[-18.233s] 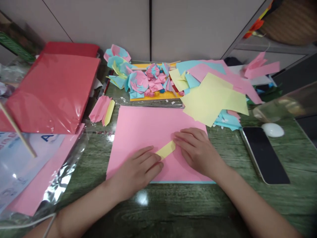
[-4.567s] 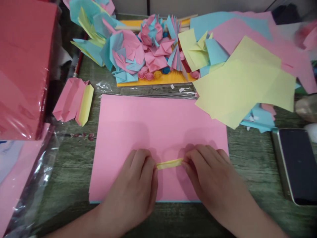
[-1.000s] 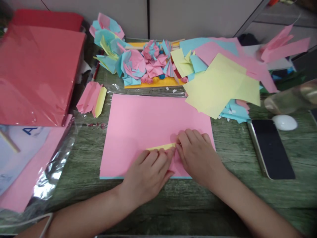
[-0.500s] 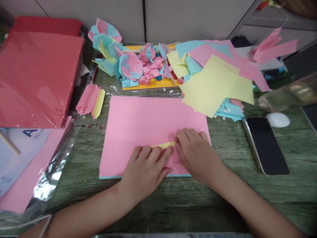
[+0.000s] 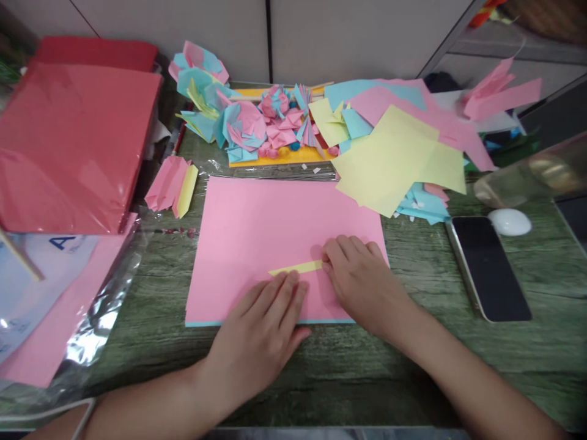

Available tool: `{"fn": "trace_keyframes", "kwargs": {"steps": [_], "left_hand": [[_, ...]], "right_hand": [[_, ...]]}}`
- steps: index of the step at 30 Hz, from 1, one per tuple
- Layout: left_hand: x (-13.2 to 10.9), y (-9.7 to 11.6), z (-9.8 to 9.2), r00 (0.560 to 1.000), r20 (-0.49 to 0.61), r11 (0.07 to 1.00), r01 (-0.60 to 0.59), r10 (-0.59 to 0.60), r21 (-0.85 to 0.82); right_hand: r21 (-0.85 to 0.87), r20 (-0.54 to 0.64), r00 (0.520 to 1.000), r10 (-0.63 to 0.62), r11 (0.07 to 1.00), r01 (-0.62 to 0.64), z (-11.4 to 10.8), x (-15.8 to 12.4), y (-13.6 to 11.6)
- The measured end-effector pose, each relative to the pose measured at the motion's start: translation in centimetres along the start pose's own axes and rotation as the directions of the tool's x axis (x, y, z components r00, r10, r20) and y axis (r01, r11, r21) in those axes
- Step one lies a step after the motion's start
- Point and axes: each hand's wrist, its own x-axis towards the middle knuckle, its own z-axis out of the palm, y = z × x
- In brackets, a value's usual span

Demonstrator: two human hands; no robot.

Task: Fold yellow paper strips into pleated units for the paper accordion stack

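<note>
A narrow folded yellow paper strip (image 5: 296,268) lies on a large pink sheet (image 5: 257,226) in the middle of the green wood-grain table. My left hand (image 5: 259,336) lies flat with fingers stretched out, its fingertips at the strip's lower left edge. My right hand (image 5: 362,284) rests on the sheet with curled fingers pressing the strip's right end.
Red wrapped paper pack (image 5: 68,140) at left, folded pink and yellow pieces (image 5: 173,183) beside it. Paper flowers on an orange board (image 5: 270,125) at the back. Loose yellow sheets (image 5: 398,162) at back right. A phone (image 5: 488,266) and a white oval object (image 5: 510,221) on the right.
My left hand has slid back toward me, uncovering more of the yellow strip. The right hand stays on the strip's right end. Earlier the strip was wider and was folded narrower.
</note>
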Motion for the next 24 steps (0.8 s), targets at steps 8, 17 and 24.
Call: {"fn": "trace_keyframes", "kwargs": {"steps": [8,17,24], "left_hand": [[-0.5,1.5,0.0,0.991,0.099,0.995,0.081,-0.087,0.063],[-0.2,1.2,0.2,0.990,0.119,0.996,0.063,-0.071,0.070],[-0.1,0.9,-0.1,0.987,0.151,0.998,0.056,-0.060,0.027]], "right_hand": [[0.013,-0.005,1.000,0.018,1.000,-0.018,0.0,0.0,-0.2],[0.430,0.017,0.990,0.138,0.893,-0.132,0.0,0.5,1.5],[0.507,0.157,0.966,0.207,0.822,-0.258,-0.8,1.2,2.3]]}}
